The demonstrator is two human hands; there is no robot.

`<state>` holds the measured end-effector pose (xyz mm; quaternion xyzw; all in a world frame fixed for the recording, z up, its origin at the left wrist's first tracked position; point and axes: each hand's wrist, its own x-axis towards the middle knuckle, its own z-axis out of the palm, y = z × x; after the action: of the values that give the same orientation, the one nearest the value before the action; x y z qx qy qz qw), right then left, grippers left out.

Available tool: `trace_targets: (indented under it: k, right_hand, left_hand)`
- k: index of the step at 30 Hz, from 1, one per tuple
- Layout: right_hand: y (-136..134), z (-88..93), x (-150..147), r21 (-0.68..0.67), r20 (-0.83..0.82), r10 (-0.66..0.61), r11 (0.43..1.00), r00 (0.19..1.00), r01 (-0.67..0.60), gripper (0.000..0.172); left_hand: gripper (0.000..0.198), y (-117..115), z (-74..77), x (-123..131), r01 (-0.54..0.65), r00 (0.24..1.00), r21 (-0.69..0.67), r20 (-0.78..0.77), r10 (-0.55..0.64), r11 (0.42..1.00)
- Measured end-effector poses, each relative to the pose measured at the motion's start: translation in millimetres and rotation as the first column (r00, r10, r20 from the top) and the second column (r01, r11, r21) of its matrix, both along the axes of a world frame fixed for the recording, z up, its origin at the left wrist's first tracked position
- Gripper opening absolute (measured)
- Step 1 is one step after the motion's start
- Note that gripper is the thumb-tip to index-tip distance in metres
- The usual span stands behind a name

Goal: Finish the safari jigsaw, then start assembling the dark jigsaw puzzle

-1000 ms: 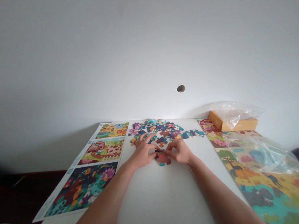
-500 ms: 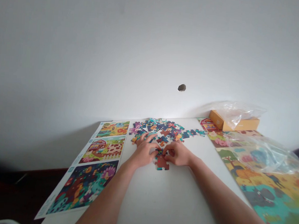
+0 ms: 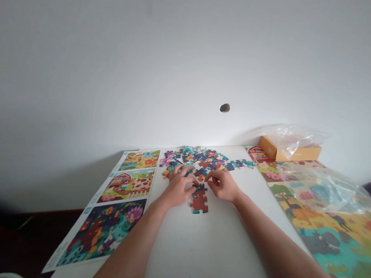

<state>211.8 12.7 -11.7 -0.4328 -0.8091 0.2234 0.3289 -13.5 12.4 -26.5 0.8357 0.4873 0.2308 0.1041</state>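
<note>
On the white table in front of me stand a few joined jigsaw puzzle pieces (image 3: 200,202), mostly brown with dark blue and teal parts. My left hand (image 3: 178,188) has its thumb and index finger against the upper left edge of this joined group, while its other fingers spread toward the loose pieces. To the right of the group, my right hand (image 3: 224,186) is apart from it, with fingers bent and a gap between thumb and index finger; nothing shows in it. Beyond both hands lies a heap of loose puzzle pieces (image 3: 200,156), partly hidden by my left fingers.
A sheet with three printed pictures (image 3: 128,185) lies at the left. At the right are a large animal-scene picture (image 3: 322,220), a clear plastic bag (image 3: 330,193) and an orange box (image 3: 301,154) with another bag on it. A white wall (image 3: 184,71) rises behind the table.
My right hand has come off the joined pieces and moved slightly right, showing more of them. The group sits slightly nearer to me. My left hand has stayed beside it.
</note>
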Motion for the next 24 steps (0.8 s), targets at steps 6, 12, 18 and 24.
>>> trace_targets:
  k: [6, 12, 18, 24]
  right_hand:
    - [-3, 3.8, -1, -0.073, 0.073, 0.062, 0.996, 0.995, -0.057, 0.020]
    - [-4, 4.4, -3, -0.111, 0.125, 0.129, 0.987, 0.984, -0.116, 0.020]
    - [-8, 8.3, -5, -0.096, 0.176, 0.170, 0.983, 0.970, -0.155, 0.017]
    - [-15, 11.4, -11, -0.082, 0.272, 0.285, 0.959, 0.919, -0.273, 0.018]
  left_hand:
    - [0.014, 0, -2.0, -1, 0.007, 1.000, 0.001, 0.015, -0.007, 1.000]
    - [0.016, 0, -1.3, 0, -0.005, 1.000, -0.016, 0.007, 0.005, 1.000]
    - [0.013, -1, -0.1, 1, -0.003, 1.000, 0.014, 0.030, 0.003, 1.000]
    - [0.013, -1, 0.1, 2, -0.033, 0.999, 0.019, 0.028, 0.032, 0.999]
